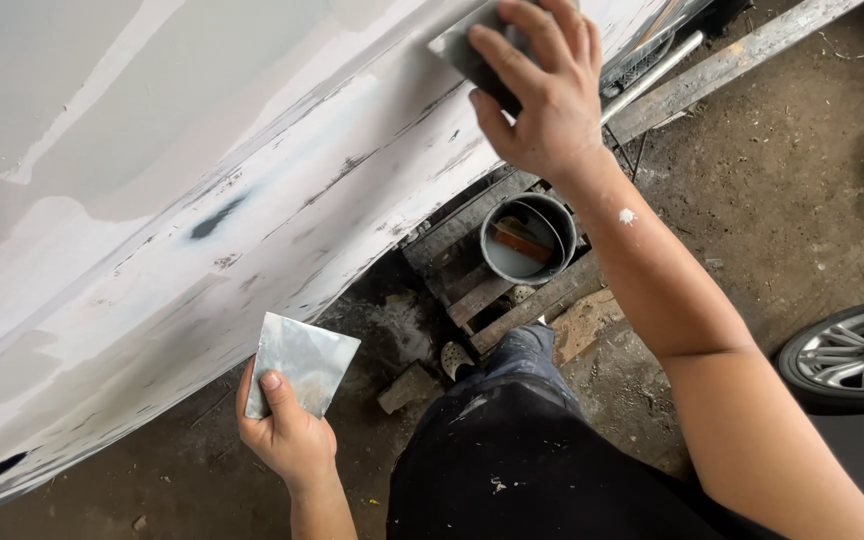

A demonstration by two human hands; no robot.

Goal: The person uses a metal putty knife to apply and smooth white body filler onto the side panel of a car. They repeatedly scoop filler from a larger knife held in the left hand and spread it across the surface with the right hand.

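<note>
The upper left of the frame is filled by a white car body panel (152, 200), coated in pale filler with dark scuffed patches along its lower crease. Lower left of centre, a square metal plate (302, 362) smeared with grey filler is held by the left hand (287, 435); the thumb is pressed on its face and the fingers are curled behind it, so the plate is kept flat and tilted up, probably as a palette. At the top centre, a dark flat spreader (472, 55) is pinned against the panel by the right hand (542, 100), fingers spread over its back, seemingly to bear evenly on the surface. Below it, a grey bucket (529, 238) with a rust-coloured tool inside is set on wooden slats (512, 295). At the right edge, an alloy wheel (857, 352) is seen on the dirt floor (802, 180).
</note>
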